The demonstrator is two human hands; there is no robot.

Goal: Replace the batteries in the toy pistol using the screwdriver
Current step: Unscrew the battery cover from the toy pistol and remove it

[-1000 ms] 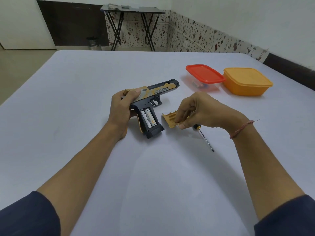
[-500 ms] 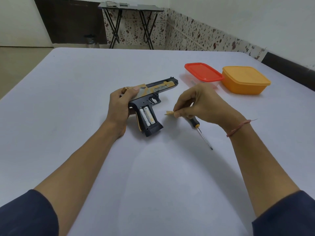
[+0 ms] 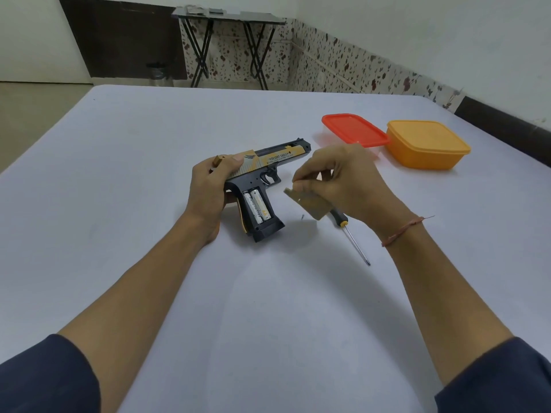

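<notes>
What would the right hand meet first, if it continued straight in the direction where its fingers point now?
Probably the toy pistol: the right hand, holding the battery cover, points left toward its trigger guard and open battery compartment. Depth is unclear.

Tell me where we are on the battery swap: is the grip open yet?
Done: the grip is open; two batteries sit exposed in the toy pistol, and a small screw lies on the table. In hand: the right hand holds the removed cover; the left hand steadies the pistol. The screwdriver lies on the table. Left: swap the batteries, refit and screw down the cover.
</notes>
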